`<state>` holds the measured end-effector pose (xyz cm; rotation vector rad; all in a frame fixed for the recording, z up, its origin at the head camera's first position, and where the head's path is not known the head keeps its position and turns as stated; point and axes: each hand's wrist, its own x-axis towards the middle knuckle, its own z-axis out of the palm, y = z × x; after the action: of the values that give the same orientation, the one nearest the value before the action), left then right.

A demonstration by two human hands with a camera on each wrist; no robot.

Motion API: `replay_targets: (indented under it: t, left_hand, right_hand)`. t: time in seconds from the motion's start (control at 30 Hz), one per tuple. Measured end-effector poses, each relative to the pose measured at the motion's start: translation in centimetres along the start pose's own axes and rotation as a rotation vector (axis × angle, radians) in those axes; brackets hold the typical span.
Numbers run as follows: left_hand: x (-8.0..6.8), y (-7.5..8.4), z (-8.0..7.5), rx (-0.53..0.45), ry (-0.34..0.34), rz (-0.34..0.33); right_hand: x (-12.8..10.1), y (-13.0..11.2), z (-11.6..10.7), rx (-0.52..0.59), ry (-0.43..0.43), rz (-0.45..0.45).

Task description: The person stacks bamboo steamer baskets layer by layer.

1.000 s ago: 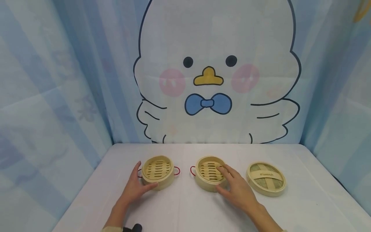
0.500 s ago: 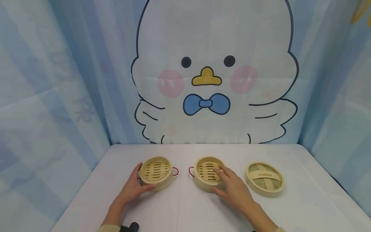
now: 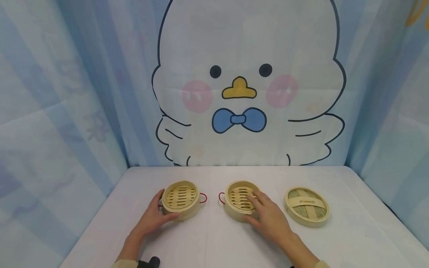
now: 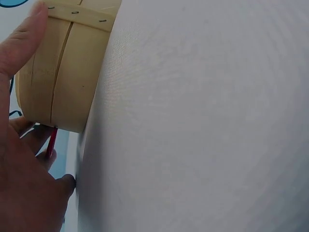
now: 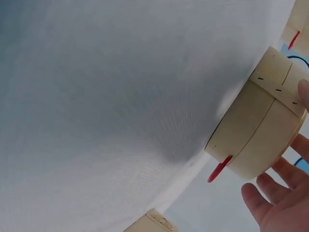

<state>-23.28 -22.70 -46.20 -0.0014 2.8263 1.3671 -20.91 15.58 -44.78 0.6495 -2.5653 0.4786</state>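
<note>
Steamer baskets: left basket (image 3: 180, 198) gripped by left hand (image 3: 151, 219), fingers curled round its wall; right basket (image 3: 240, 200) under right hand (image 3: 270, 221), fingers straight, spread across rim. Lid (image 3: 306, 210) apart on worktop (image 3: 214, 238).

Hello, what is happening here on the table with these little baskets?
A person sits at a white table with two small round bamboo steamer baskets with red loop handles. The left hand grips the left bamboo basket by its side wall. The right hand rests over the rim of the middle bamboo basket. A round woven bamboo lid lies apart on the right, untouched.
</note>
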Motion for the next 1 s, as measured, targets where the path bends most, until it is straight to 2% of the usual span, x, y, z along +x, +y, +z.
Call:
replay_targets:
  t: [0.23, 0.33, 0.5, 0.73, 1.0]
  left_hand:
    - [-0.14, -0.13, -0.07, -0.011, -0.006, -0.001]
    - [-0.19, -0.13, -0.14, -0.011, -0.010, 0.000]
    - [-0.13, -0.15, -0.08, -0.011, -0.010, -0.021]
    - [-0.12, -0.18, -0.05, -0.013, -0.007, -0.013]
    - [-0.14, -0.40, -0.10, -0.020, -0.011, -0.008]
  right_hand:
    - [0.02, -0.35, -0.12, -0.026, -0.061, 0.054]
    - [0.03, -0.41, -0.08, -0.025, -0.061, 0.057]
    - [0.08, -0.40, -0.01, -0.006, -0.017, 0.039]
    - [0.15, -0.22, 0.06, 0.058, 0.045, 0.064]
    - [0.18, 0.29, 0.29, 0.120, 0.129, -0.028]
